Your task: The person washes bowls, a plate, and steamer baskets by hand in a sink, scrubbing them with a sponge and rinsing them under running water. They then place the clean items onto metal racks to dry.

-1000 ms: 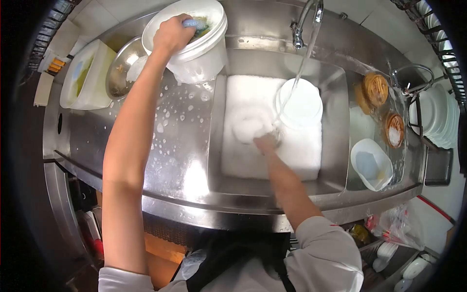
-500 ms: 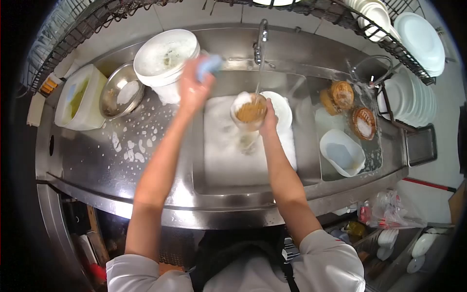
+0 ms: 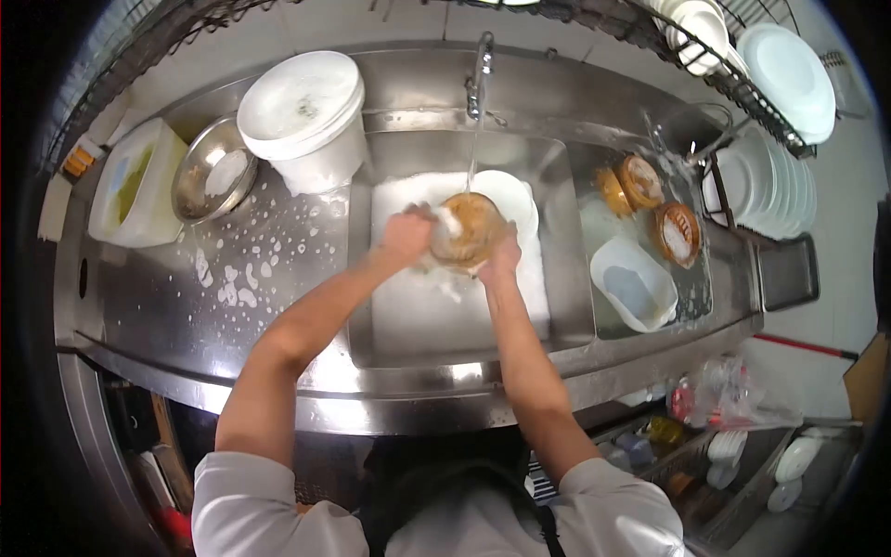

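Observation:
Under the stream from the tap [image 3: 482, 70], a brown, basket-like bowl [image 3: 471, 232] is tilted, with white foam at its left side. My right hand [image 3: 502, 254] grips its lower right rim. My left hand [image 3: 409, 232] is closed at its left rim, the fingers blurred by motion. The blue cloth does not show in either hand. Behind the bowl, a white plate [image 3: 512, 199] lies in the foamy water of the sink [image 3: 360, 278].
Left of the sink stand a white lidded bucket [image 3: 311, 148], a steel bowl [image 3: 190, 181] and a plastic tub [image 3: 162, 200]. The right basin holds several brown bowls [image 3: 676, 234] and a white container [image 3: 636, 288]. A plate rack [image 3: 756, 186] stands beyond; a wire shelf [image 3: 594, 19] hangs overhead.
My left hand has come down from beside the bucket to the bowl, and the blue cloth it held is out of sight. The bowl has tipped, its foam now smaller. The view has shifted slightly.

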The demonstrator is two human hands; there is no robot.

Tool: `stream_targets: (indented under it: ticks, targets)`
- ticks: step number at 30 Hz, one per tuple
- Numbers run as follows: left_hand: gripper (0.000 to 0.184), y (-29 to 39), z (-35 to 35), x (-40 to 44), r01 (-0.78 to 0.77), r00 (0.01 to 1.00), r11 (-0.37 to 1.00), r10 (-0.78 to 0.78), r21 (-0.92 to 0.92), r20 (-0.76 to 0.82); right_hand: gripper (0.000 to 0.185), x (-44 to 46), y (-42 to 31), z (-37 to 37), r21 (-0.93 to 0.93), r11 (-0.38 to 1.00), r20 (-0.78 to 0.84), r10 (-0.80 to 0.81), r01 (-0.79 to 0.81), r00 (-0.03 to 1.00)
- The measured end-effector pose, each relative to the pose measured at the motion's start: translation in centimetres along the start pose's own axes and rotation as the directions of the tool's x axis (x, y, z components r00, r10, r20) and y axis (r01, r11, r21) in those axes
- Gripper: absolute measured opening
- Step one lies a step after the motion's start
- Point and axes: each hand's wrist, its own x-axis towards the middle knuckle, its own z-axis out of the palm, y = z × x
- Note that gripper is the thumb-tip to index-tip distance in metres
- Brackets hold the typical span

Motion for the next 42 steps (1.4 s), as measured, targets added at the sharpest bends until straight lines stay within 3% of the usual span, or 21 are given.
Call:
stream_targets:
  ticks: [3, 5, 6, 7, 10, 12, 13, 16, 17, 20, 23, 27, 28, 29, 30, 32, 33, 35, 38, 40, 42]
  targets:
    - [0.039, -3.0, -0.8, 0.9, 0.436, 0.852, 0.783, -0.518, -0.443, -0.078, 0.048, -0.4, 0.0, -0.7, 0.257, 0.950, 0.336, 0.084, -0.177, 0.938]
    - [0.048, -2.7, 1.0, 0.5, 0.472, 0.825, -0.103, -0.298, -0.875, 0.480, 0.043, -0.5, 0.3, -1.4, 0.314, 0.890, 0.428, 0.178, -0.331, 0.886]
    - [0.053, -2.5, 1.5, 0.2, 0.470, 0.819, -0.569, -0.004, -0.674, 0.574, 0.042, 0.9, 1.4, -2.2, 0.154, 0.926, 0.383, 0.266, -0.345, 0.885]
    - [0.063, 0.5, -0.2, -0.6, 0.367, 0.883, -0.739, 0.086, -0.565, 0.461, 0.040, 3.2, 2.9, -3.2, -0.007, 0.934, 0.327, 0.340, -0.357, 0.882]
    - [0.065, 1.0, 1.4, -1.7, 0.230, 0.943, -0.772, 0.027, -0.592, 0.331, 0.036, 4.3, 2.8, -4.8, -0.423, 0.900, 0.160, -0.046, 0.111, 0.986]
    - [0.060, 1.0, 3.6, -1.0, 0.179, 0.956, -0.681, -0.051, -0.710, 0.290, 0.034, 0.4, 0.2, -2.7, -0.575, 0.692, 0.146, -0.437, 0.435, 0.888]
    - [0.058, 2.2, 2.6, -0.8, 0.216, 0.936, -0.615, -0.091, -0.758, 0.340, 0.040, -1.1, 0.8, -2.3, -0.587, 0.510, 0.335, -0.554, 0.629, 0.762]
    - [0.044, 7.1, 1.7, 0.2, 0.242, 0.876, -0.364, -0.316, -0.899, 0.364, 0.044, -5.2, 1.7, 0.8, -0.756, 0.249, 0.345, -0.635, 0.606, 0.691]
    - [0.043, 8.3, 2.2, 0.5, 0.235, 0.874, -0.258, -0.367, -0.937, 0.320, 0.046, -6.4, 0.6, 1.4, -0.777, 0.416, 0.196, -0.554, 0.473, 0.809]
    - [0.036, 9.0, -0.5, 0.3, 0.174, 0.950, -0.116, -0.240, -0.978, 0.198, 0.046, -6.6, 0.1, 1.1, -0.627, 0.532, 0.116, -0.658, 0.569, 0.744]
    - [0.029, 7.7, -1.8, 0.4, 0.042, 0.999, 0.189, 0.001, -0.981, 0.043, 0.052, -5.5, -3.4, -0.1, -0.226, 0.947, 0.143, -0.198, 0.227, 0.970]
    - [0.021, 6.8, -5.1, 0.6, -0.446, 0.834, 0.810, 0.222, -0.380, -0.506, 0.057, -5.8, -6.3, -0.1, -0.073, 0.997, 0.403, 0.002, 0.030, 0.915]
    - [0.020, 6.3, -5.7, 0.7, -0.465, 0.744, 0.879, 0.321, -0.110, -0.586, 0.057, -6.4, -6.8, 0.5, -0.063, 0.998, 0.443, 0.012, 0.018, 0.897]
    - [0.024, 6.2, -5.7, 1.0, -0.367, 0.766, 0.921, 0.220, -0.131, -0.603, 0.053, -7.1, -7.1, 1.4, -0.054, 0.996, 0.346, -0.048, 0.071, 0.937]
    - [0.024, 6.6, -5.4, 0.8, -0.207, 0.912, 0.952, 0.104, -0.227, -0.397, 0.051, -7.6, -7.2, 1.7, -0.239, 0.943, 0.308, -0.154, 0.233, 0.939]
    - [0.025, 8.2, -4.8, -0.1, 0.168, 0.985, 0.942, -0.152, -0.289, 0.077, 0.047, -8.4, -7.3, 2.3, -0.580, 0.660, 0.303, -0.370, 0.478, 0.878]
    - [0.026, 8.0, -4.4, 0.1, 0.190, 0.977, 0.810, -0.103, -0.554, 0.185, 0.045, -7.8, -6.1, 2.2, -0.487, 0.523, 0.363, -0.607, 0.699, 0.707]
    - [0.028, 7.6, -2.5, 0.5, 0.293, 0.939, 0.326, 0.077, -0.899, 0.334, 0.046, -7.7, -6.6, 0.9, -0.492, 0.509, 0.323, -0.647, 0.707, 0.690]
    - [0.033, 9.5, -7.2, 0.2, 0.373, 0.927, -0.282, 0.161, -0.884, 0.339, 0.047, -5.8, -8.9, -1.1, -0.511, 0.448, 0.255, -0.736, 0.734, 0.627]
    - [0.039, 9.1, -11.9, 0.0, 0.261, 0.960, -0.301, -0.014, -0.917, 0.278, 0.047, -5.6, -11.4, -2.2, -0.611, 0.365, 0.186, -0.796, 0.703, 0.576]
    - [0.048, 5.2, -14.8, 1.5, 0.023, 0.936, 0.186, -0.350, -0.982, -0.044, 0.047, -4.7, -14.8, -4.4, -0.538, 0.458, 0.033, -0.827, 0.707, 0.561]
